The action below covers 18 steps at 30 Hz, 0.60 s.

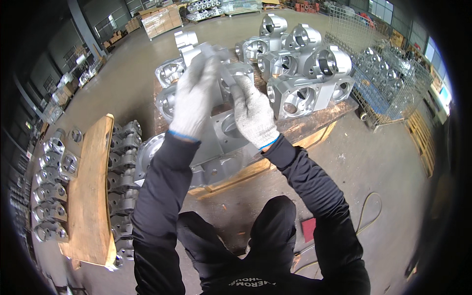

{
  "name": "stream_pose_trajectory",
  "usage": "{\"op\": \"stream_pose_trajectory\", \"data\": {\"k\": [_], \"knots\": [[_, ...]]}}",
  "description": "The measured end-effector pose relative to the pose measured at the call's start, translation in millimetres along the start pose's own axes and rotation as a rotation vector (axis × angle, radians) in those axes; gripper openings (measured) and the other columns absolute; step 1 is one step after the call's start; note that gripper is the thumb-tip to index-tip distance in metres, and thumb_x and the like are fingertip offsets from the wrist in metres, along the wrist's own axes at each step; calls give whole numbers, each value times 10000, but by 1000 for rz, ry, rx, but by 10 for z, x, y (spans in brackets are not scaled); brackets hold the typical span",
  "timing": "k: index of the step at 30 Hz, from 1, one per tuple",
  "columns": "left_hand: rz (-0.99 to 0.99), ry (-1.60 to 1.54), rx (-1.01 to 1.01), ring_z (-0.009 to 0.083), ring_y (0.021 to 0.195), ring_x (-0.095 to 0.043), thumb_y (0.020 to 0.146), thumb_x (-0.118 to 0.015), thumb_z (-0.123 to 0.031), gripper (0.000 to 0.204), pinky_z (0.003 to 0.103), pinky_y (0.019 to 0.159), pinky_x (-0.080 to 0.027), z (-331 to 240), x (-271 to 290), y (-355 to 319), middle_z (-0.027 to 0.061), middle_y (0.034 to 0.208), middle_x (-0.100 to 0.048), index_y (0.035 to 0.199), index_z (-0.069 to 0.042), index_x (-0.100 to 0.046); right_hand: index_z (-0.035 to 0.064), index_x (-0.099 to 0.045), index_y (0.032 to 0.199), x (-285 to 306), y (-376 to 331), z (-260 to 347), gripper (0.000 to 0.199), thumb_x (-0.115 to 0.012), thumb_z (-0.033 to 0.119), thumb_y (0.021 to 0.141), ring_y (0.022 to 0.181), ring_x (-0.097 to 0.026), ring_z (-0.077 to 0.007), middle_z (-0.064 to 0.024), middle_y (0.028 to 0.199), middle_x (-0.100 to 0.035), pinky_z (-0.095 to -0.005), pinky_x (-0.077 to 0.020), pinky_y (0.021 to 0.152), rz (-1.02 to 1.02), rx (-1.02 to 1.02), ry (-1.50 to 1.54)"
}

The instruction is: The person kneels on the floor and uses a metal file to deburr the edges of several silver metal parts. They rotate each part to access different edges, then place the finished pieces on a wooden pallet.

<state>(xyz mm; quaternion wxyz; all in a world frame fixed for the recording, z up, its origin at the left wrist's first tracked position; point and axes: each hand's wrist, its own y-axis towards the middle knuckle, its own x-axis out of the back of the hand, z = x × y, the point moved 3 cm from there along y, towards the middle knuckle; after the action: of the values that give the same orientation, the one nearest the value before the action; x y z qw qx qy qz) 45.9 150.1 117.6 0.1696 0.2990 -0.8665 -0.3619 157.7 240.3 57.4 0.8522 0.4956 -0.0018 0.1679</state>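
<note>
White knit-gloved right hand (253,112) is pinching a blurred pale-grey flat strip (224,73) in nearly closed fingers above a silver cast-metal housing (210,149), the matching left hand (195,96) being too blurred to tell its grip, uneven hold possibly risking slippage and scuffed metal.

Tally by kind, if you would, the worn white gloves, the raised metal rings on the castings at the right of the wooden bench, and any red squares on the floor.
White gloves: 2
Raised metal rings: 3
Red square: 1
Total: 6
</note>
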Motion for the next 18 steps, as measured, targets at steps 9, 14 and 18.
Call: {"op": "stream_pose_trajectory", "data": {"k": [9,14,18], "knots": [[131,1239,380,409,880,-729,1066,-509,-413,425,477,798,-578,502,1417,-1430,230,967,-744,1111,-60,-742,99,-788,881,253,36,-675,354,-597,386,959,833,-753,-354,-147,826,-761,-488,-575,708,786,-46,-968],[152,1380,285,430,626,-694,1045,-534,-445,511,506,629,-575,604,1409,-1651,248,698,-684,851,-23,-746,142,-824,907,-165,-106,-934,213,-635,237,884,851,-780,-286,-112,879,-789,-433,-579,676,827,-48,-1095],[194,1385,227,419,572,-679,1041,-536,-429,521,502,573,-557,546,1329,-1702,246,629,-653,776,-22,-725,152,-821,900,-256,-159,-793,198,-636,223,889,838,-777,-275,-99,864,-787,-430,-573,664,809,15,-1070]]}}
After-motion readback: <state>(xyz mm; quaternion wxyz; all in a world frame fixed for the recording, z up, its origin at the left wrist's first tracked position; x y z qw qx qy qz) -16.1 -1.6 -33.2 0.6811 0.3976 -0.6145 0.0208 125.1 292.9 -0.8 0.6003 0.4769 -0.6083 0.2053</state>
